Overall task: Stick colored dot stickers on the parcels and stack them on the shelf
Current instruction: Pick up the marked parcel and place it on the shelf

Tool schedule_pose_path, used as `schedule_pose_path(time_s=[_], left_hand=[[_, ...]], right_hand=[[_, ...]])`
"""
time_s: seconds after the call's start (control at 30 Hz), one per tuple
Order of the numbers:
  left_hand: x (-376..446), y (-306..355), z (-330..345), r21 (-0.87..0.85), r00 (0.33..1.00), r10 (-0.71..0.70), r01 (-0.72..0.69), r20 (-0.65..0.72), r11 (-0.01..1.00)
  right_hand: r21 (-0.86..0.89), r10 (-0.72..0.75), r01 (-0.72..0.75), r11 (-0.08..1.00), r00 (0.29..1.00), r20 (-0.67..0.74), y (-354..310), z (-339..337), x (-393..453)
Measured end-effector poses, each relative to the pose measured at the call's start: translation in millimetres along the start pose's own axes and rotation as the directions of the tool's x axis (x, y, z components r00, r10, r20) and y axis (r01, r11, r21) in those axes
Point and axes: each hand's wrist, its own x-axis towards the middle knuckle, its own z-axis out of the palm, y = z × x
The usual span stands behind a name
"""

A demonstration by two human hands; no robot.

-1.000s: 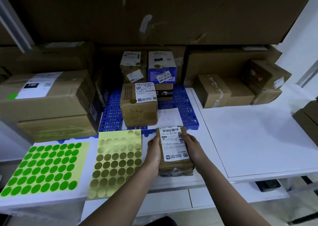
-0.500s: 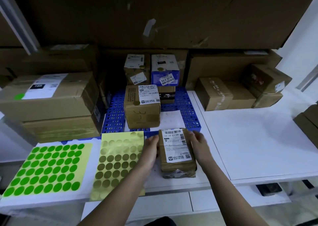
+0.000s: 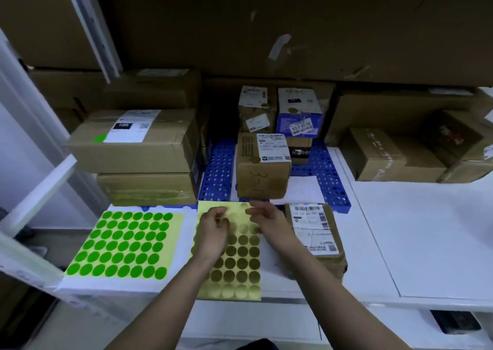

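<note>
Both my hands are over the upper part of the gold sticker sheet (image 3: 234, 253) on the white counter (image 3: 416, 232). My left hand (image 3: 212, 233) has its grip curled, my right hand (image 3: 269, 223) too; whether either pinches a sticker I cannot tell. The small parcel (image 3: 317, 239) lies flat just beside my right hand. The green sticker sheet (image 3: 125, 243) lies at left.

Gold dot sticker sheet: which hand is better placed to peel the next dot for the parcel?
Right. The right hand hovers over the gold dot sticker sheet and lies nearer the labelled brown cardboard parcel; the left hand lies farther from it.
</note>
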Motion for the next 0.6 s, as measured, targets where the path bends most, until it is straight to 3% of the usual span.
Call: schedule_pose_path(time_s=[0.1,0.17,0.23,0.43,0.6], left_hand=[[-2.5,-13.8,-4.8,0.276,0.989,0.12,-0.14,0.088,0.951],[-5.3,-20.2,-7.7,0.474,0.972,0.194,-0.232,0.129,0.849],[-8.1,-27.7,-7.8,0.568,0.952,0.251,-0.304,0.173,0.764],[-10.8,-48.5,-2.6,0.628,0.931,0.297,-0.363,0.212,0.689],[-10.8,-63.8,0.4,0.547,0.918,0.351,-0.392,0.184,0.74]], right_hand=[[-0.129,0.091,-0.097,0.987,0.994,-0.052,24.4,23.6,20.8],[-0.211,0.135,-0.162,0.964,0.981,-0.136,36.8,32.9,28.5],[-0.193,0.154,-0.198,0.961,0.963,-0.221,45.2,36.9,29.1],[-0.208,0.168,-0.245,0.947,0.929,-0.329,58.4,42.3,28.1],[-0.092,0.146,-0.185,0.978,0.935,-0.324,56.1,39.7,30.2]])
